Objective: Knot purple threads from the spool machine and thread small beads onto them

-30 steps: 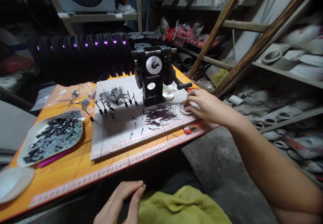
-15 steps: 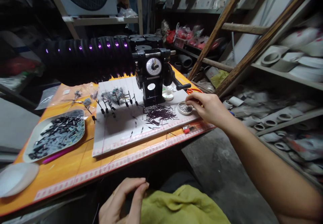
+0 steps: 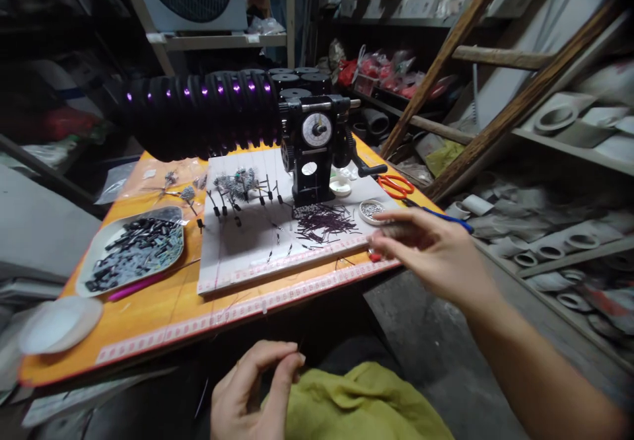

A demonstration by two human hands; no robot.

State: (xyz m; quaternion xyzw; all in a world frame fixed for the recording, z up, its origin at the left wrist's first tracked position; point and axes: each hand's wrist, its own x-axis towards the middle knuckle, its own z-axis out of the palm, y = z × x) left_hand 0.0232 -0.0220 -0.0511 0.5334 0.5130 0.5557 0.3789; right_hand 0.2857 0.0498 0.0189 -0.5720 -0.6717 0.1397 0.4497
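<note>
Low over my lap, my left hand pinches a thin line between thumb and forefinger; only a faint end shows above the fingertips. My right hand is in the air just in front of a small round dish holding tiny silvery pieces. Motion smears its fingertips, so whether anything is between them cannot be made out. Beside the dish, a pile of short dark tubes lies on the white board. Several small metal fittings lie nearer the board's front edge.
A black hand-cranked device with a dial carries a row of black spools. Left stands a tray of dark and grey parts, near a purple pen-like tool. Orange-handled scissors lie right; a wooden ladder leans behind.
My right hand has left the dish, moving toward me and slightly right. The left hand keeps its pinch. The whole view has shifted, so the table appears farther right.
</note>
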